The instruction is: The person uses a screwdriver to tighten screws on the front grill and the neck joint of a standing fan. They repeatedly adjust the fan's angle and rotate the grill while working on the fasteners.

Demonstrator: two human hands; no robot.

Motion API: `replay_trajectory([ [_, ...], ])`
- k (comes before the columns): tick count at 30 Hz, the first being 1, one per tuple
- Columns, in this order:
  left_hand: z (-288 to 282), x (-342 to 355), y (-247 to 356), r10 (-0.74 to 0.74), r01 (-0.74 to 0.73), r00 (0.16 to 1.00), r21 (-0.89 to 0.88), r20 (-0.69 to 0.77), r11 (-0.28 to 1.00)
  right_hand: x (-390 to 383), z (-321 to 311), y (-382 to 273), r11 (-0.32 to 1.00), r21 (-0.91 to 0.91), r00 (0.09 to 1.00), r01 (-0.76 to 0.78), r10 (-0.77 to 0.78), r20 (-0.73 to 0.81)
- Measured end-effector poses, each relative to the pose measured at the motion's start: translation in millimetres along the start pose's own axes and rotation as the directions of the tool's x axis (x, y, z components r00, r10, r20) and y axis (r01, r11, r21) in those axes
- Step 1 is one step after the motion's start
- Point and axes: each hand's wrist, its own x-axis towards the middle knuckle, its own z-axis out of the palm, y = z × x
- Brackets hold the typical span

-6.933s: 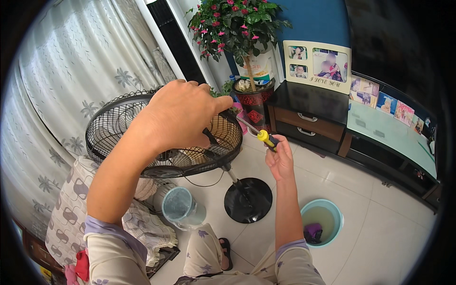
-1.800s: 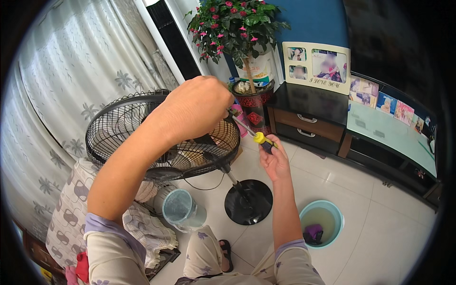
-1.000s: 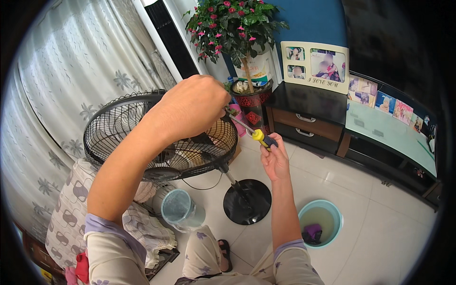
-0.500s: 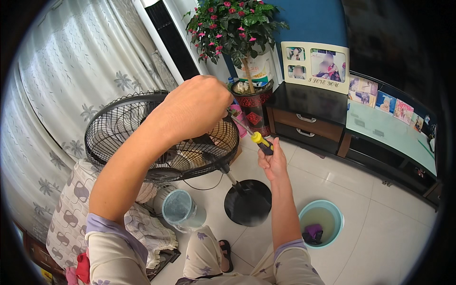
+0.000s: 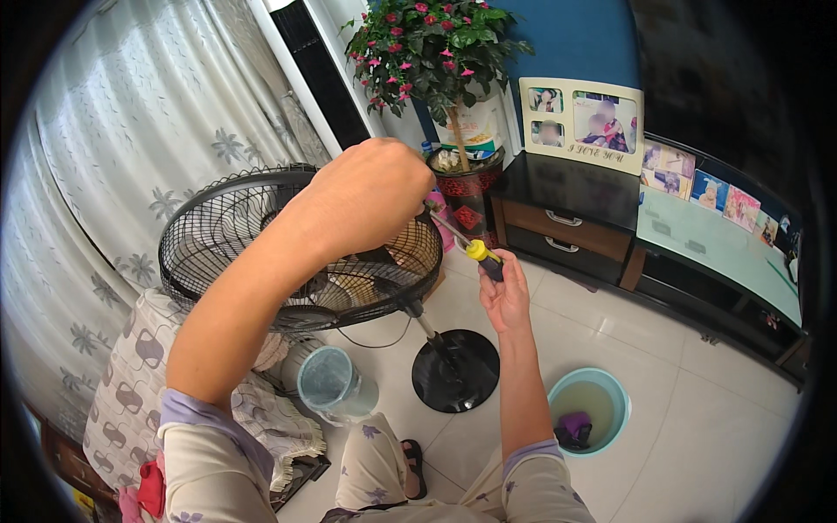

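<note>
A black standing fan (image 5: 235,240) leans its round wire guard before me, its pole running down to a round black base (image 5: 455,370). Over the right part of the guard is my left hand (image 5: 379,192), curled closed with its back toward me. Its fingertips are hidden, so what they grip does not show. My right hand (image 5: 506,301), lower and to the right, holds a screwdriver (image 5: 485,257) by its yellow and black handle. The metal shaft slants up and left to the guard's rim, close beside my left hand; the tip's exact contact cannot be made out.
A light-blue bucket (image 5: 327,379) stands below the fan. At the right, a blue basin (image 5: 623,405) holds cloudy water and purple cloth. Behind are a potted flowering plant (image 5: 466,187) and a black cabinet (image 5: 562,196) with a photo frame (image 5: 580,157). A covered seat (image 5: 131,375) is at left.
Both hands sit slightly farther right in the picture, along with the fan. The fingers of my right hand have shifted a little around the screwdriver handle.
</note>
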Motion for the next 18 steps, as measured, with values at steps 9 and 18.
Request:
replay_trajectory([
  [9,-1,0,-1,0.003,-0.003,1.000,0.000,-0.004,1.000,-1,-3,-5,0.997,0.016,0.996,-0.076,0.075,0.039],
  [18,3,0,-2,0.009,-0.008,1.000,0.053,-0.015,0.999,-3,0,-6,0.999,0.018,0.999,0.037,-0.038,0.022],
])
